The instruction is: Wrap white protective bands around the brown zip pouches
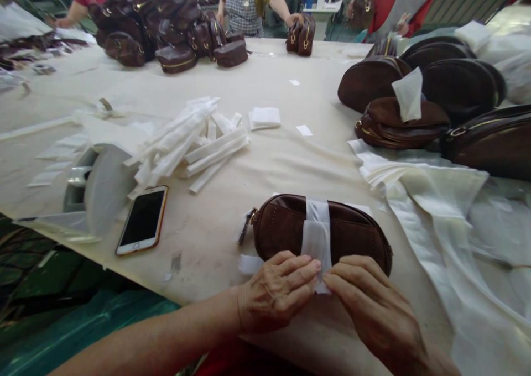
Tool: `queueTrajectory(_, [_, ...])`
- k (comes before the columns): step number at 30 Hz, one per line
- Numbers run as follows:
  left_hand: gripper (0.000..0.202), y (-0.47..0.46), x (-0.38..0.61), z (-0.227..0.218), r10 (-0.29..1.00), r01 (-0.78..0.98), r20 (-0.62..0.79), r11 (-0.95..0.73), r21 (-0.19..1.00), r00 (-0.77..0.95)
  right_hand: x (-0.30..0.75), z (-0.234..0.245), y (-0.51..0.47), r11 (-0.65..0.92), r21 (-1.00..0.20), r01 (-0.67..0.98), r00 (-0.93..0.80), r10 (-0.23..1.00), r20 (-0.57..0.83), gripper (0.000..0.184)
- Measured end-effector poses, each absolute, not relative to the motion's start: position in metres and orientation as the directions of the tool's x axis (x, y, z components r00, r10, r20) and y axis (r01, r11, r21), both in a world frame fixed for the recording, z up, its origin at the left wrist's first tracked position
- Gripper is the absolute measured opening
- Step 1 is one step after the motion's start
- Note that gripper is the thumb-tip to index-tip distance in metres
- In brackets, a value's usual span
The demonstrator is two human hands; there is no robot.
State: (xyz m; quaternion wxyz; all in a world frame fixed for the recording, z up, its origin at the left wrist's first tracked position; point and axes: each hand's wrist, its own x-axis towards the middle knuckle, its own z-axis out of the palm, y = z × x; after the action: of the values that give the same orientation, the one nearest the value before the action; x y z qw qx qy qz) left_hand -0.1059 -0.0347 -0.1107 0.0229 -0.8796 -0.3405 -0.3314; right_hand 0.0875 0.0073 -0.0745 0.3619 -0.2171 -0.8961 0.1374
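Note:
A dark brown zip pouch (pixel 357 235) lies on the table in front of me, its zipper pull (pixel 245 225) pointing left. A thin white paper strip (pixel 317 235) wraps across its middle. My left hand (pixel 282 287) lies with stretched fingers on the pouch's near edge, fingertips touching the strip. My right hand (pixel 375 304) is bent, its fingers together at the lower end of the strip, gripping it from the right; its thumb is hidden. Some white paper (pixel 250 264) shows beneath the pouch's left end.
Folded white strips (pixel 186 138) are heaped at centre left, near a phone (pixel 142 220) and a grey tape dispenser (pixel 102 182). Brown bags (pixel 373 83) and long white sheets (pixel 440 199) lie right. Across the table, more bags (pixel 161 27) are piled and several people stand; one person's hand (pixel 294 19) touches a bag.

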Motion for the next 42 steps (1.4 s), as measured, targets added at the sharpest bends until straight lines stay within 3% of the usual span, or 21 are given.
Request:
queueTrajectory(5, [0.023,-0.034,-0.108,-0.111,0.590,0.568,0.567,-0.786,0.243,0.575,0.077,-0.083,0.021,0.784,-0.513,0.351,-0.572,0.613,0.545,0.015])
queueTrajectory(10, [0.019,-0.033,-0.109,-0.115,0.574,0.516,0.595,-0.806,0.290,0.563,0.072,-0.095,0.019,0.698,-0.505,0.508,-0.484,0.716,0.503,0.017])
queueTrajectory(14, [0.015,-0.035,-0.105,-0.110,0.638,0.523,0.610,-0.758,0.389,0.471,0.066,-0.098,0.016,0.615,-0.522,0.591,-0.404,0.786,0.468,0.018])
queueTrajectory(18, [0.029,-0.038,-0.098,-0.107,0.641,0.631,0.582,-0.730,0.262,0.500,0.064,-0.100,0.015,0.615,-0.547,0.567,-0.382,0.785,0.487,0.019])
queueTrajectory(25, [0.030,-0.043,-0.095,-0.112,0.629,0.704,0.539,-0.705,0.090,0.560,0.063,-0.101,0.015,0.579,-0.575,0.578,-0.347,0.812,0.469,0.016])
queueTrajectory(33, [0.032,-0.041,-0.099,-0.115,0.588,0.710,0.520,-0.702,-0.054,0.620,0.080,-0.091,0.005,0.494,-0.547,0.675,-0.102,0.798,0.594,0.012])
queueTrajectory(35, [0.034,-0.043,-0.098,-0.116,0.574,0.696,0.542,-0.717,-0.030,0.614,0.112,-0.083,-0.002,0.431,-0.487,0.759,-0.033,0.773,0.633,0.012])
queueTrajectory(39, [0.050,-0.044,-0.102,-0.140,0.641,0.725,0.605,-0.673,0.147,0.473,0.212,-0.066,-0.012,0.164,-0.359,0.919,0.171,0.656,0.736,0.015])
queueTrajectory(42, [0.055,-0.033,-0.109,-0.189,0.534,0.708,0.777,-0.686,0.168,0.333,0.301,-0.052,-0.014,-0.119,-0.467,0.876,0.451,0.543,0.708,0.029])
